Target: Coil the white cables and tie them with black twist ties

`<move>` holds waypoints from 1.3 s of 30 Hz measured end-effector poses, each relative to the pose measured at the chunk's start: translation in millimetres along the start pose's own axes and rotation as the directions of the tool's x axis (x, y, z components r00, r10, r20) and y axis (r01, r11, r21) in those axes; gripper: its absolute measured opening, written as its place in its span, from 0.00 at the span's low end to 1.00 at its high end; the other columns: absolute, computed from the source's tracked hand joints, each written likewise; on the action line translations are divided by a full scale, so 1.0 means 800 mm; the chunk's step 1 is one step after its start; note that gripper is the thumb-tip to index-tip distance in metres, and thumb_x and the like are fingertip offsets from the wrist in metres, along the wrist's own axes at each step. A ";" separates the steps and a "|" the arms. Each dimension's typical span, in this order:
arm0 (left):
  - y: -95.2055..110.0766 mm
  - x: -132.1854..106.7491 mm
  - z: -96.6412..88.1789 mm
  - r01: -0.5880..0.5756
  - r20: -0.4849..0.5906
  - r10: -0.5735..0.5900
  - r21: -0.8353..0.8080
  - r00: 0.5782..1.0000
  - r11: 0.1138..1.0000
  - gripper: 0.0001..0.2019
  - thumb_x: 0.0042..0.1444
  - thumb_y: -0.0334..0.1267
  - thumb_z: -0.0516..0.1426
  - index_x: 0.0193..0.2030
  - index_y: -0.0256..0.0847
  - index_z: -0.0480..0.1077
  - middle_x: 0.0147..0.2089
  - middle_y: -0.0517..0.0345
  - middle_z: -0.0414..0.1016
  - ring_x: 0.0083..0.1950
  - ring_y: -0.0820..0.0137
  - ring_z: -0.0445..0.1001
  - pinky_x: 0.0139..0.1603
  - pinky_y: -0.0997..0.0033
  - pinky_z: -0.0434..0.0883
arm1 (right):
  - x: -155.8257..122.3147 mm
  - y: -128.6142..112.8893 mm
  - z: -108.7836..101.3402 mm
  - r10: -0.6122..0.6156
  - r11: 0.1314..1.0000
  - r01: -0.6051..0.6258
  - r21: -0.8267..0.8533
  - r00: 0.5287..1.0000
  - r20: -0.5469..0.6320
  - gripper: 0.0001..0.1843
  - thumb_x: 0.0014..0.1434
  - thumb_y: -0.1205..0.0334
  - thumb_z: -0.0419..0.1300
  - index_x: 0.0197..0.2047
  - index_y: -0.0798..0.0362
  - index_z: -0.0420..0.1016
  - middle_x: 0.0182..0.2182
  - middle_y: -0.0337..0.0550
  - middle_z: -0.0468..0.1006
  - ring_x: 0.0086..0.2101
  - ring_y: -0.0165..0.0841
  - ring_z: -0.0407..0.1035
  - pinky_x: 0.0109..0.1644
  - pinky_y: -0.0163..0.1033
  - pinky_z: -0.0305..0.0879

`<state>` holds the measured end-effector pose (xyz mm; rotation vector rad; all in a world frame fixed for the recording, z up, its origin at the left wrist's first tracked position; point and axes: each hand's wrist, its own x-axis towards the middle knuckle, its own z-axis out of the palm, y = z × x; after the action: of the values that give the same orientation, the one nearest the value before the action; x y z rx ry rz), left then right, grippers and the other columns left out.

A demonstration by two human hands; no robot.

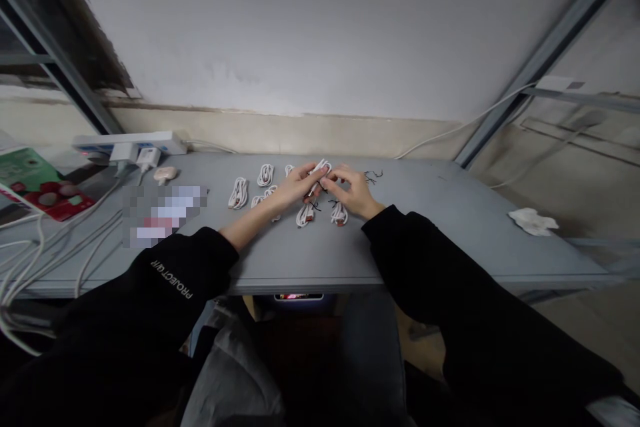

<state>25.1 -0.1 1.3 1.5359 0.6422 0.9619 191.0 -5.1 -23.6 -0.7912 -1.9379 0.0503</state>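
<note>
The left hand [295, 187] and right hand [347, 192] grip one white coiled cable [319, 175] between their fingertips, mid-table. At least six more coils [305, 215] lie from 6 to 9 o'clock on the grey table [425, 240], a black tie [373, 177] at 3 o'clock.

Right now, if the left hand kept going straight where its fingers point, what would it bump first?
The left hand would meet the coiled white cable first, and seems to touch it already; depth is unclear.
</note>
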 end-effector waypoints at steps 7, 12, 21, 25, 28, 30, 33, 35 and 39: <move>-0.009 0.005 -0.003 -0.022 -0.041 0.027 0.115 0.999 0.993 0.17 0.60 0.53 0.56 0.35 0.39 0.66 0.20 0.64 0.64 0.16 0.80 0.59 0.17 0.79 0.56 | 0.001 -0.009 0.005 -0.031 0.996 0.035 -0.080 0.998 0.053 0.13 0.63 0.57 0.56 0.27 0.52 0.70 0.26 0.40 0.74 0.29 0.31 0.67 0.35 0.37 0.62; -0.009 0.006 -0.004 -0.024 -0.106 0.048 0.213 0.993 0.977 0.17 0.64 0.50 0.51 0.33 0.38 0.65 0.18 0.66 0.61 0.16 0.80 0.59 0.18 0.79 0.57 | 0.001 -0.012 0.005 0.035 0.995 -0.027 -0.096 0.996 0.082 0.13 0.63 0.56 0.55 0.29 0.52 0.70 0.24 0.38 0.72 0.26 0.29 0.64 0.33 0.36 0.59; -0.004 0.005 -0.002 -0.039 -0.122 0.079 0.301 0.989 0.953 0.17 0.66 0.46 0.49 0.28 0.39 0.62 0.20 0.64 0.62 0.17 0.79 0.59 0.19 0.78 0.57 | 0.000 -0.009 0.005 0.095 0.994 -0.087 -0.063 0.985 0.143 0.09 0.64 0.59 0.54 0.39 0.52 0.73 0.30 0.40 0.77 0.26 0.29 0.64 0.34 0.35 0.59; -0.003 0.004 -0.002 -0.039 -0.131 0.087 0.332 0.987 0.942 0.17 0.67 0.43 0.48 0.27 0.39 0.61 0.19 0.64 0.62 0.17 0.79 0.60 0.20 0.78 0.58 | 0.001 -0.013 0.003 0.098 0.992 -0.082 -0.099 0.980 0.171 0.07 0.64 0.63 0.53 0.38 0.53 0.71 0.30 0.40 0.77 0.27 0.29 0.65 0.35 0.35 0.59; -0.006 0.006 -0.004 -0.037 -0.156 0.097 0.347 0.983 0.937 0.18 0.66 0.46 0.48 0.27 0.39 0.62 0.19 0.65 0.62 0.18 0.79 0.60 0.21 0.78 0.59 | 0.003 -0.019 -0.001 0.103 0.980 -0.065 -0.186 0.973 0.204 0.05 0.63 0.63 0.54 0.37 0.53 0.70 0.28 0.40 0.75 0.29 0.30 0.66 0.35 0.35 0.58; -0.008 0.007 -0.006 -0.030 -0.180 0.095 0.333 0.979 0.942 0.17 0.66 0.48 0.48 0.30 0.38 0.64 0.19 0.65 0.62 0.18 0.79 0.61 0.21 0.78 0.60 | 0.006 -0.022 -0.003 0.106 0.967 -0.045 -0.251 0.966 0.235 0.05 0.62 0.62 0.55 0.37 0.54 0.69 0.28 0.40 0.73 0.29 0.31 0.66 0.34 0.35 0.56; -0.009 0.008 -0.006 -0.018 -0.206 0.085 0.305 0.975 0.952 0.16 0.66 0.49 0.48 0.36 0.38 0.66 0.19 0.65 0.63 0.17 0.79 0.60 0.20 0.78 0.59 | 0.009 -0.022 -0.006 0.131 0.939 -0.029 -0.343 0.952 0.278 0.05 0.62 0.62 0.54 0.36 0.54 0.68 0.28 0.40 0.73 0.28 0.32 0.65 0.33 0.36 0.54; -0.007 0.006 -0.005 -0.018 -0.207 0.085 0.304 0.975 0.952 0.17 0.66 0.49 0.49 0.36 0.38 0.66 0.19 0.66 0.63 0.16 0.79 0.60 0.19 0.78 0.58 | 0.011 -0.020 -0.008 0.150 0.919 -0.029 -0.393 0.948 0.282 0.05 0.62 0.62 0.54 0.36 0.54 0.67 0.28 0.41 0.73 0.28 0.32 0.65 0.33 0.36 0.53; -0.007 0.004 -0.003 -0.049 -0.188 0.110 0.306 0.976 0.951 0.17 0.64 0.52 0.50 0.36 0.38 0.65 0.20 0.66 0.64 0.16 0.80 0.60 0.19 0.79 0.58 | 0.013 -0.014 -0.009 0.205 0.855 -0.053 -0.515 0.948 0.244 0.06 0.63 0.62 0.52 0.36 0.53 0.68 0.29 0.43 0.74 0.30 0.34 0.65 0.33 0.37 0.53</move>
<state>25.6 4.8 -3.2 1.7540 0.9104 1.1320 188.4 -10.3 -7.6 -1.3267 -2.2061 -0.2877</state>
